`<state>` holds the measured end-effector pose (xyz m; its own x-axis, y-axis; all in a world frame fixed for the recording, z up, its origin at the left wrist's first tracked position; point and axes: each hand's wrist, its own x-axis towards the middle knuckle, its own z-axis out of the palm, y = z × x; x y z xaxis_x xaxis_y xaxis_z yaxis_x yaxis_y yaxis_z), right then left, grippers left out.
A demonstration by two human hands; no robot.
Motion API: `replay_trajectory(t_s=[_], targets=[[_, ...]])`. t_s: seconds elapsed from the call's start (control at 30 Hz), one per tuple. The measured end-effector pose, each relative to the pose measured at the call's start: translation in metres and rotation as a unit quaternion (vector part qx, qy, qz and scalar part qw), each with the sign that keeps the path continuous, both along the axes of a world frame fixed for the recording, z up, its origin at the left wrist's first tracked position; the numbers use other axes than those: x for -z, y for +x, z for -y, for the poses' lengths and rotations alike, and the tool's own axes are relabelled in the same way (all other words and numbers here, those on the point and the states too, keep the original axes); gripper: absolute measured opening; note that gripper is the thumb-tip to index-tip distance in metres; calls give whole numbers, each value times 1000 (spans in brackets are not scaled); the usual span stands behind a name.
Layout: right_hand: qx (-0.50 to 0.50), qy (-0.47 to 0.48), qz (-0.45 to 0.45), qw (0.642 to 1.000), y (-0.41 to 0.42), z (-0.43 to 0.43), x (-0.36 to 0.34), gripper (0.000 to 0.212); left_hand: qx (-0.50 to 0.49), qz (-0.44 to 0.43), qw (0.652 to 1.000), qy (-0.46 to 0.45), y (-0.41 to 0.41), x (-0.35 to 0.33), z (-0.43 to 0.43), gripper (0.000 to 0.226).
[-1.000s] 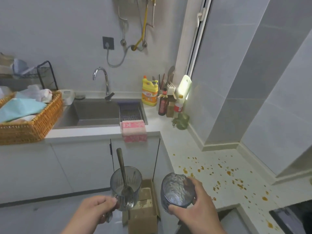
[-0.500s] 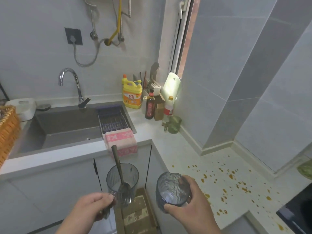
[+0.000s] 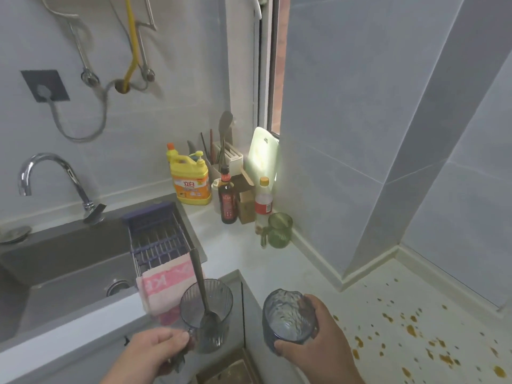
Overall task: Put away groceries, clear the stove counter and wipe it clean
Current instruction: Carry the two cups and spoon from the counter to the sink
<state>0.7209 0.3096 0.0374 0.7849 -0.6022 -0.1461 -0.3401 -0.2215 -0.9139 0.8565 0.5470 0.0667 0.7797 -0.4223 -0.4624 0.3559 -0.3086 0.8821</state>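
My left hand (image 3: 155, 349) grips the handle of a ribbed grey glass mug (image 3: 206, 314) with a metal spoon (image 3: 201, 289) standing in it. My right hand (image 3: 315, 342) is curled around a second, textured grey glass (image 3: 288, 318), tilted so its mouth faces me. Both glasses are held in the air in front of the counter corner, just right of the sink (image 3: 69, 273). The white counter (image 3: 277, 261) on the right carries many orange-brown splatters (image 3: 410, 331).
A pink cloth (image 3: 166, 286) hangs over the sink's front edge beside a purple drain rack (image 3: 158, 239). At the back corner stand a yellow detergent jug (image 3: 191, 181), a dark sauce bottle (image 3: 227, 200), a red-labelled bottle (image 3: 263, 203) and a green glass mug (image 3: 278, 230). A cardboard box (image 3: 230, 370) lies below.
The view has moved closer to the sink and counter corner and turned right. The wicker basket has left the frame. Both hands still hold their glasses, now nearer the counter.
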Motion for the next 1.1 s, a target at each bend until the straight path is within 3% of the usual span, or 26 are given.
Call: replay_trajectory(t_s=[0.07,0.13,0.27,0.37,0.5,0.63,0.83,1.1], targets=[[7,-2,-3,1000,16,13,2,76,22,11,1000,3,19,-1,14,54],[19,-9,-5,1000,30,25,5,75,34,16,999,5,35,1,26,61],[46,-12,-13,999,49,42,11,80,67,1,998,14,65,9,52,25],[77,-14,-20,997,57,52,13,80,114,4,993,27,92,18,77,14],[123,-11,-34,992,66,61,27,88,158,-7,987,26,127,37,115,36],[188,-12,-52,981,81,69,41,91,222,14,975,21,158,66,161,11],[267,-3,-41,963,101,79,52,65,308,12,951,4,181,97,221,23],[325,-11,-60,944,111,97,80,68,328,17,945,2,188,131,265,23]])
